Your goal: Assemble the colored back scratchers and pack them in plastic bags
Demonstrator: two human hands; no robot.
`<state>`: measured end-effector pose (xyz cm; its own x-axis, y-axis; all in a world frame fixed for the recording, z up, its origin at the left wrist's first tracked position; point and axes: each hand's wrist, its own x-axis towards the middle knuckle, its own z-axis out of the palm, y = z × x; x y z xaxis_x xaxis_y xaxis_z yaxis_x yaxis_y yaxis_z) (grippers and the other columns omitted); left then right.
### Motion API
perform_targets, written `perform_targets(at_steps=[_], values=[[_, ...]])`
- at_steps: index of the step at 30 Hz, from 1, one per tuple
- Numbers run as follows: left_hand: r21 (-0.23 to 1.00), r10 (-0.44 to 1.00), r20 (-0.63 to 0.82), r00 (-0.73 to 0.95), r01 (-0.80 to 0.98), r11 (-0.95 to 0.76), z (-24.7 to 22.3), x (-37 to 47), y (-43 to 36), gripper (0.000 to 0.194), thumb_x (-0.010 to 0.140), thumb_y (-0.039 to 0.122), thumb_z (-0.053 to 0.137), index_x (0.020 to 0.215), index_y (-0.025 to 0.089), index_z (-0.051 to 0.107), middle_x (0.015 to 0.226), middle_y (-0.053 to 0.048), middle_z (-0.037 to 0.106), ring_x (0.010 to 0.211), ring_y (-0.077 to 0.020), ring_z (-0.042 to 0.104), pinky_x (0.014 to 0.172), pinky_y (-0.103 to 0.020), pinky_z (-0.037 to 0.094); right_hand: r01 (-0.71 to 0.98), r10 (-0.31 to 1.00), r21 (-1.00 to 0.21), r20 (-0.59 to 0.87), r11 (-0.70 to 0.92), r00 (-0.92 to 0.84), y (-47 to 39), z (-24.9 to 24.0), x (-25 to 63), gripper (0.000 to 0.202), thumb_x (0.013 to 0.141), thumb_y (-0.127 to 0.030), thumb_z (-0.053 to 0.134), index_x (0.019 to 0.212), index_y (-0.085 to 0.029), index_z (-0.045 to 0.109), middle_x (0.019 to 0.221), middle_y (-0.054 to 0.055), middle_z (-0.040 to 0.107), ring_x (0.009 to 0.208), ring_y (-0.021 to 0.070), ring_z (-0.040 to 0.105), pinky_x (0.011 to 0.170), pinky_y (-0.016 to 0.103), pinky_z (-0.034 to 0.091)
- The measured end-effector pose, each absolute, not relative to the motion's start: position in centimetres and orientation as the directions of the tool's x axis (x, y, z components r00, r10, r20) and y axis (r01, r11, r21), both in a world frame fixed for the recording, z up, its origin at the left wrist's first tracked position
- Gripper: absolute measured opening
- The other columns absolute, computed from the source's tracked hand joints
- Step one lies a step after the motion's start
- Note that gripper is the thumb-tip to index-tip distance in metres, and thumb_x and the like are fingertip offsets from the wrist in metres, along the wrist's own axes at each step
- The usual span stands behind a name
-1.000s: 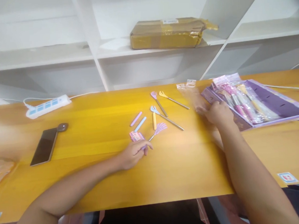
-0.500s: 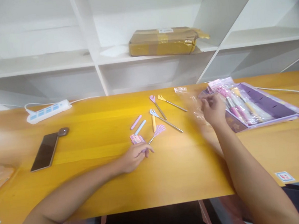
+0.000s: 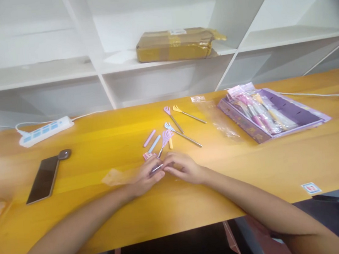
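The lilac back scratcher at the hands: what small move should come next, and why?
Perhaps lift the lilac back scratcher slightly clear of the yellow tube: in this view its head overlaps the tube, and the left hand and right hand meet at its lower end.

Brown taped box on white shelf.

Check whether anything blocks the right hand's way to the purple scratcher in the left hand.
Nothing visible does: the right hand is close beside the left hand, at the handle end of the purple scratcher. The pink card lies left of the shaft, out of that path. Fingertip contact is unclear.
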<state>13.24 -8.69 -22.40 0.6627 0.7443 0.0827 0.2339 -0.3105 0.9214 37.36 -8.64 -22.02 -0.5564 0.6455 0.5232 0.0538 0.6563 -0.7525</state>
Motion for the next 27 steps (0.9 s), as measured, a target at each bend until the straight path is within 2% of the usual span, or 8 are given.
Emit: perform_targets(at_steps=[3,6,10,14,19,22,25,27], values=[[0.929,0.779,0.141,0.611,0.190,-0.317,-22.4,13.4,-8.9,0.043,0.112,0.059,0.044,0.112,0.022,0.065,0.111,-0.009,0.065,0.111,-0.0251,0.060,0.106,-0.041,0.048,-0.083,0.767,-0.889,0.432,0.450,-0.474,-8.6,-22.4,37.2,0.023,0.113,-0.043,0.058,0.118,-0.021,0.065,0.097,0.004,0.068,0.075,0.0119,0.066,0.068,0.025,0.057],[0.916,0.775,0.178,0.607,0.185,-0.356,-22.8,13.5,-8.9,0.039,0.113,0.054,0.046,0.106,0.022,0.067,0.104,-0.007,0.068,0.107,-0.0234,0.062,0.110,-0.042,0.048,-0.209,0.901,-0.969,0.203,0.129,-0.383,-8.4,-22.6,36.9,0.037,0.111,-0.060,0.056,0.117,-0.023,0.056,0.087,-0.001,0.063,0.062,0.0107,0.061,0.053,0.023,0.052],[0.887,0.720,0.183,0.670,0.203,-0.414,-23.1,13.5,-8.8,0.038,0.111,0.053,0.053,0.102,0.023,0.074,0.111,-0.008,0.070,0.114,-0.0250,0.064,0.119,-0.045,0.044,-0.179,0.863,-0.980,0.017,-0.086,-0.506,-8.1,-23.2,36.0,0.054,0.100,-0.069,0.070,0.128,-0.024,0.060,0.081,-0.003,0.062,0.061,0.0121,0.060,0.054,0.023,0.051],[0.902,0.708,0.188,0.681,0.167,-0.399,-23.1,13.8,-8.8,0.038,0.108,0.055,0.059,0.098,0.023,0.078,0.118,-0.009,0.069,0.115,-0.0257,0.066,0.116,-0.045,0.049,-0.114,0.886,-0.993,0.030,-0.025,-0.463,-7.8,-23.5,35.8,0.054,0.095,-0.072,0.073,0.107,-0.020,0.071,0.087,0.002,0.064,0.076,0.0141,0.058,0.073,0.028,0.053],[0.918,0.779,0.275,0.563,0.088,-0.387,-23.0,13.9,-8.6,0.030,0.106,0.047,0.067,0.096,0.022,0.080,0.116,-0.010,0.066,0.116,-0.0252,0.065,0.114,-0.048,0.050,-0.231,0.984,-0.970,0.115,0.082,-0.133,-6.2,-21.6,38.2,0.044,0.100,-0.068,0.068,0.100,-0.025,0.062,0.092,0.002,0.059,0.086,0.0173,0.058,0.084,0.031,0.054],[0.935,0.837,0.339,0.430,-0.055,-0.351,-22.9,13.8,-8.3,0.027,0.108,0.042,0.065,0.095,0.021,0.077,0.109,-0.008,0.066,0.105,-0.0215,0.069,0.101,-0.041,0.058,-0.272,0.978,-0.942,0.207,0.199,-0.003,-5.3,-19.9,40.5,0.043,0.103,-0.068,0.062,0.098,-0.026,0.052,0.086,0.001,0.054,0.074,0.0163,0.055,0.072,0.030,0.052],[0.939,0.910,0.343,0.235,-0.113,-0.325,-23.0,13.6,-7.7,0.030,0.107,0.044,0.066,0.089,0.021,0.072,0.100,-0.005,0.066,0.089,-0.0176,0.069,0.087,-0.035,0.061,-0.016,0.938,-0.956,0.290,0.293,-0.188,-5.4,-18.7,42.3,0.044,0.109,-0.066,0.055,0.095,-0.025,0.056,0.072,-0.001,0.049,0.060,0.0142,0.044,0.059,0.028,0.042],[0.954,0.948,0.294,0.123,-0.098,-0.283,-23.3,13.4,-7.3,0.035,0.105,0.049,0.069,0.085,0.021,0.070,0.094,-0.003,0.067,0.084,-0.0178,0.069,0.084,-0.034,0.061,0.202,0.860,-0.899,0.276,0.389,-0.429,-5.8,-18.1,42.8,0.046,0.113,-0.062,0.049,0.093,-0.022,0.062,0.073,0.001,0.056,0.064,0.0143,0.050,0.064,0.029,0.044]])
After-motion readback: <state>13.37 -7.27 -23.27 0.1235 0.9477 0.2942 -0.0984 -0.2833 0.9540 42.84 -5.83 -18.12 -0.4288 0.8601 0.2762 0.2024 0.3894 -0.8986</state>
